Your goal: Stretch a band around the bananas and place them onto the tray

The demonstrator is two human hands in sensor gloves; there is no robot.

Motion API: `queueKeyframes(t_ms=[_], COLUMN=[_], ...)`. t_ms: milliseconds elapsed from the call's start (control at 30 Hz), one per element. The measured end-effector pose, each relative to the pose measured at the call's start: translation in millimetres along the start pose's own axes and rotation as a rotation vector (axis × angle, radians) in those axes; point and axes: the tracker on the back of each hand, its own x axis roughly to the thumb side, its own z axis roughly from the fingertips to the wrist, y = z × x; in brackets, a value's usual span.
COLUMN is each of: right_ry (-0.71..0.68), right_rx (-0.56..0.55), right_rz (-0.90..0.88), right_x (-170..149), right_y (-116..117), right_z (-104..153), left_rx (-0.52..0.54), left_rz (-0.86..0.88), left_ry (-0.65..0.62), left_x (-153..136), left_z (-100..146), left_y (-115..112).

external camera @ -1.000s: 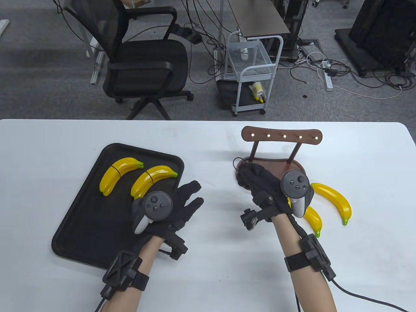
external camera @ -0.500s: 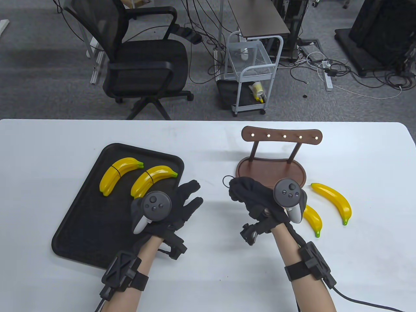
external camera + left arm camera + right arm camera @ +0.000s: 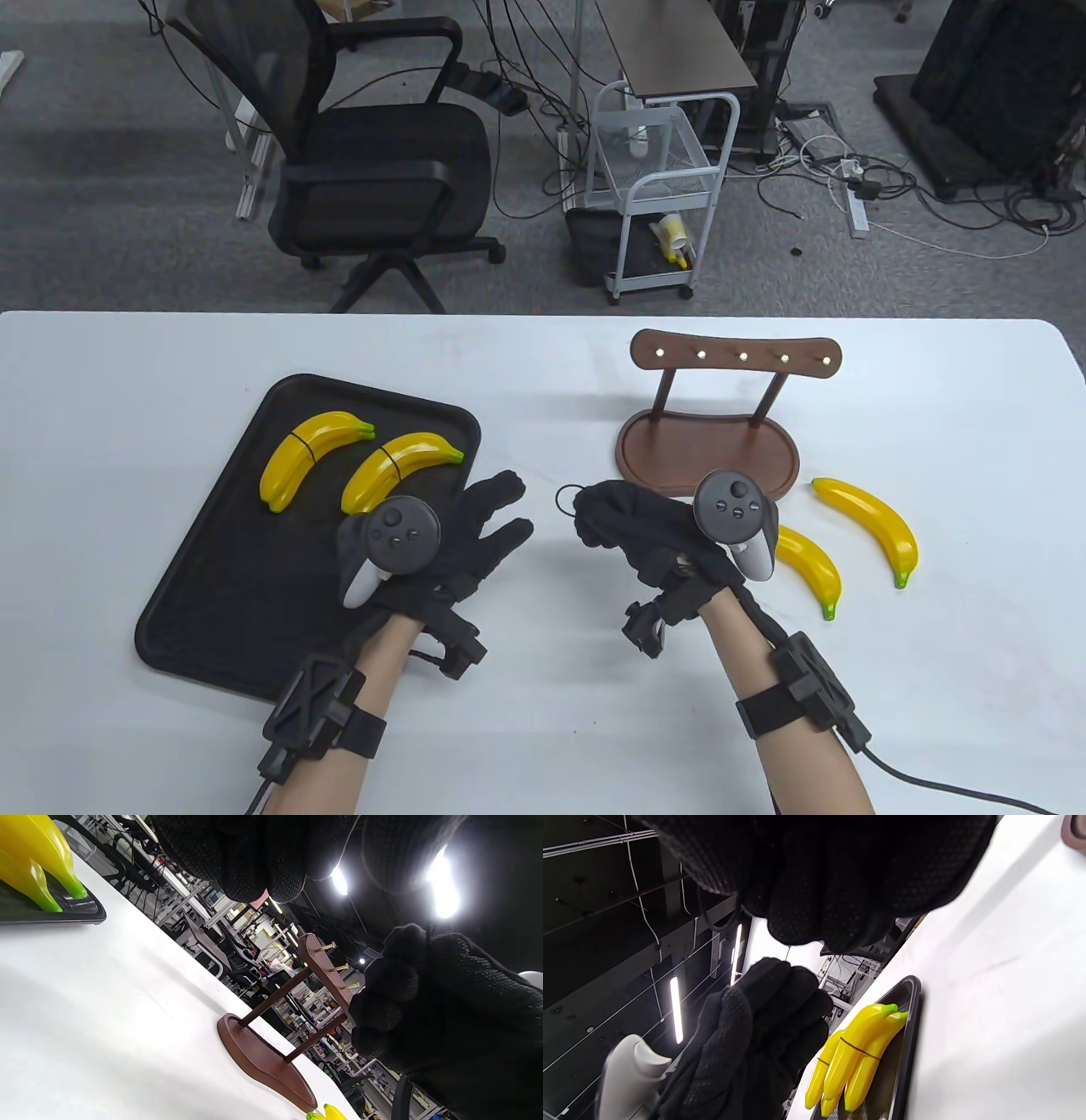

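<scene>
A black tray [image 3: 221,611] on the left carries two banded banana pairs [image 3: 312,452] [image 3: 394,469]. Two loose yellow bananas [image 3: 874,522] [image 3: 810,564] lie on the white table right of my right hand. My right hand [image 3: 598,519] hovers at mid-table with fingers curled, pinching a thin black band whose loop [image 3: 566,499] sticks out to its left. My left hand [image 3: 496,518] hovers over the tray's right edge, fingers spread and holding nothing. In the right wrist view the left hand [image 3: 763,1018] sits in front of a banded pair [image 3: 857,1056] on the tray [image 3: 913,1027].
A brown wooden peg stand [image 3: 708,446] rises just behind my right hand, also seen as the stand [image 3: 271,1065] in the left wrist view. Beyond the table's far edge are an office chair [image 3: 373,161] and a small white cart [image 3: 657,195].
My right hand has drawn back from the stand's base toward the left and near side, carrying the band. The left hand has barely moved.
</scene>
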Motion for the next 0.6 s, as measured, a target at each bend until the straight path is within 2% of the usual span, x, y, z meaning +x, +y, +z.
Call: queueKeyframes(t_ms=[600], right_ry=[-0.02], right_rx=[0.188], right_rz=[-0.001], right_x=[-3.0], right_y=[25.9], right_z=[-4.8], left_rx=[-0.041], left_rz=[-0.009], left_ry=[0.009], left_x=[-5.6], left_z=[-0.7], left_y=[-9.6])
